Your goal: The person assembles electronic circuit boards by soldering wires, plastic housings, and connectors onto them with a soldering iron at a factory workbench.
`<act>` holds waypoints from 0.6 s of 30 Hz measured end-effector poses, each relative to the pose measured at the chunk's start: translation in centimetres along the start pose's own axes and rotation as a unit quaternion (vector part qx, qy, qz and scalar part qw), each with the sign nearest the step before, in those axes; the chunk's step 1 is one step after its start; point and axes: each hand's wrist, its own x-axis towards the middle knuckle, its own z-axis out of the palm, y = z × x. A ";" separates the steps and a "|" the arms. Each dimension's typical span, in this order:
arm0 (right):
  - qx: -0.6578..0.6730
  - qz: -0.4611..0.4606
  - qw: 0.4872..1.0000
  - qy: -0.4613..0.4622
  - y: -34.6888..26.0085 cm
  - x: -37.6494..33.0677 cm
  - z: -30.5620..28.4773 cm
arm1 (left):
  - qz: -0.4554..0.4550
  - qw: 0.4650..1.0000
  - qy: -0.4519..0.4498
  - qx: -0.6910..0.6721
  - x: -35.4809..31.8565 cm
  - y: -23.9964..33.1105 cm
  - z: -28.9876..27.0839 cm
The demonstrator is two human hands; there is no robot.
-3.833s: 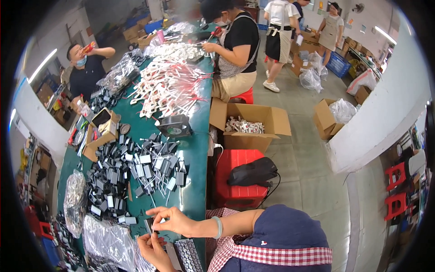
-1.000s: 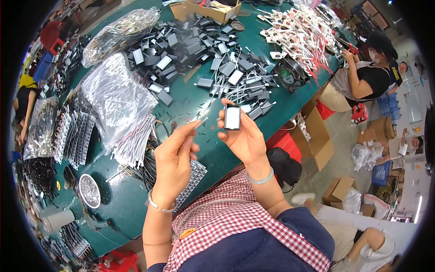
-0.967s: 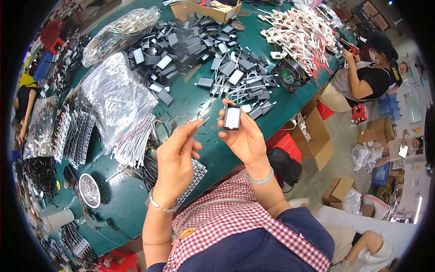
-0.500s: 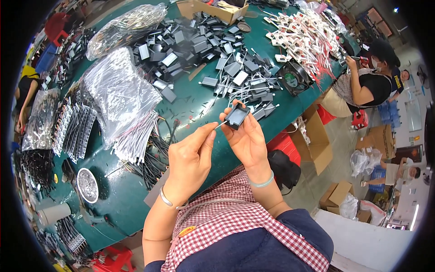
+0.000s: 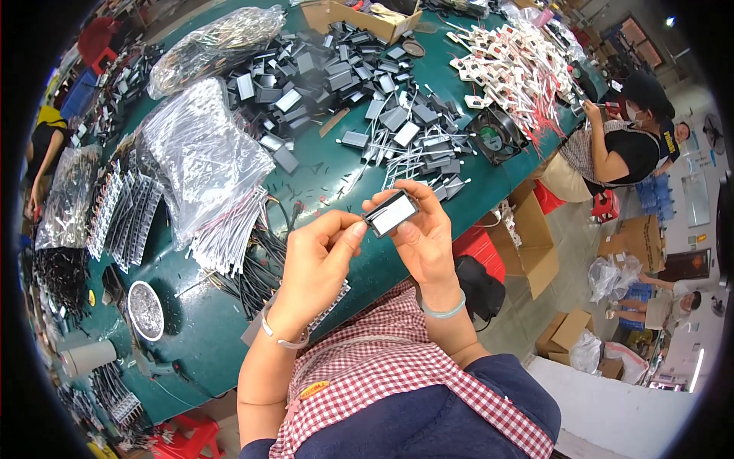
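Note:
A small black plastic case [image 5: 391, 213], showing a pale, bright rectangle on its upper face, is held up in front of me over the table's near edge. My right hand [image 5: 427, 241] grips it, thumb on the near side and fingers behind. At the case's left corner, my left hand [image 5: 321, 249] has thumb and forefinger pinched together; whatever lies between the fingertips is hidden. Just beyond my hands lies a heap of black cases with white cables [image 5: 428, 141].
Loose black cases [image 5: 306, 73] cover the table's far middle. White parts with red wires [image 5: 508, 65] are heaped far right, near a black fan [image 5: 497, 136]. Clear bags [image 5: 202, 153], white cable bundles [image 5: 229, 243] and a round tub [image 5: 147, 311] stand left. A co-worker [image 5: 619, 138] sits right.
The case has come slightly lower and turned, its upper face now showing a bright rectangle instead of a dark hollow. The thin white cable at my left fingertips is no longer visible.

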 end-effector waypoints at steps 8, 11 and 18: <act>-0.116 0.034 0.993 0.010 -0.2 0.2 -0.4 | -0.144 0.966 -0.064 -0.203 0.3 -0.6 -0.7; -0.237 -0.042 0.968 0.071 0.4 0.2 -0.4 | -0.128 0.983 -0.010 -0.134 0.1 -1.2 0.0; -0.368 -0.026 0.927 0.073 2.0 -0.2 0.2 | -0.029 0.997 0.029 0.070 -0.2 -1.6 1.3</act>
